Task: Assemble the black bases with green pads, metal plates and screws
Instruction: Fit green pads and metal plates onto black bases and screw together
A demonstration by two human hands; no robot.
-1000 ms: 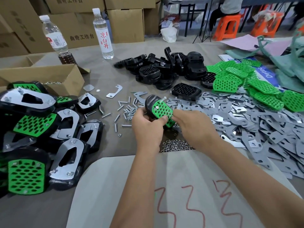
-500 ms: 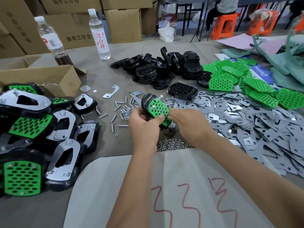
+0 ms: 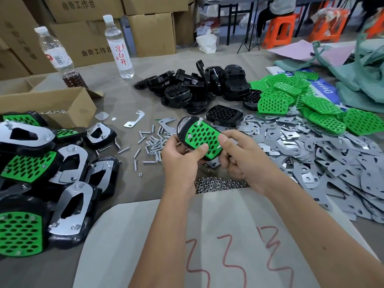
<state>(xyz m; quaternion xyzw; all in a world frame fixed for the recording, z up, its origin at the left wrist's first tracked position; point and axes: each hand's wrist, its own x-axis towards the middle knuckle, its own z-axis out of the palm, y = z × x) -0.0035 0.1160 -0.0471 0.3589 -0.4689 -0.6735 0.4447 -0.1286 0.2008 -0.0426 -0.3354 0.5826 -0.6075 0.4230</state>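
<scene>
Both hands hold one black base [image 3: 184,127] with a perforated green pad [image 3: 204,138] on its top face, tilted toward me above the table. Screw tips stick up through the pad's corners. My left hand [image 3: 180,161] grips its near left edge, thumb pressed on the pad. My right hand [image 3: 239,154] grips the right edge, thumb on the pad's side. Loose screws [image 3: 151,142] lie just left of the hands, and a heap of nuts [image 3: 218,183] lies below them.
Finished assemblies [image 3: 41,175] pile up at the left. Bare black bases [image 3: 199,88] sit at the back centre, green pads [image 3: 301,100] at the back right, grey metal plates [image 3: 311,154] across the right. Two bottles [image 3: 119,46] and a cardboard box [image 3: 52,104] stand at the back left.
The held base has turned a little, so the green pad faces me more squarely. My right thumb has shifted onto the pad's right side. The camera view has drifted slightly.
</scene>
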